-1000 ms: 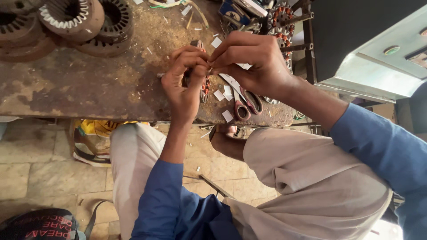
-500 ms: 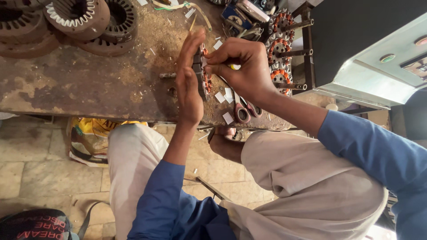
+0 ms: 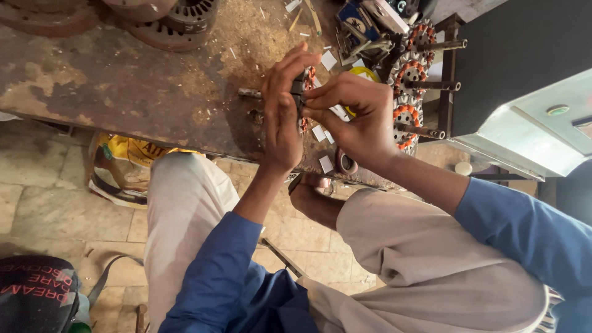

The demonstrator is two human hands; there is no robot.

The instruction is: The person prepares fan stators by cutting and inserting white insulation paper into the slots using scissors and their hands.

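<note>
My left hand (image 3: 280, 117) grips a small dark motor stator (image 3: 304, 92) with orange winding, held on edge above the rusty workbench (image 3: 123, 86). My right hand (image 3: 357, 114) pinches the same stator from the right, fingertips pressed on its rim. Most of the stator is hidden between my palms. Small white paper slips (image 3: 325, 161) lie on the bench under my hands.
Wound stators on shafts with orange insulation (image 3: 410, 74) are stacked at the bench's right end. Larger bare stator cores (image 3: 185, 18) sit at the top left. Scissors with a reddish handle (image 3: 344, 163) lie near the bench edge. A grey metal box (image 3: 530, 135) stands on the right. A yellow bag (image 3: 126, 163) lies below.
Both hands have stayed on the stator and turned it more on edge. The view has shifted so the hands sit nearer the wound stators.
</note>
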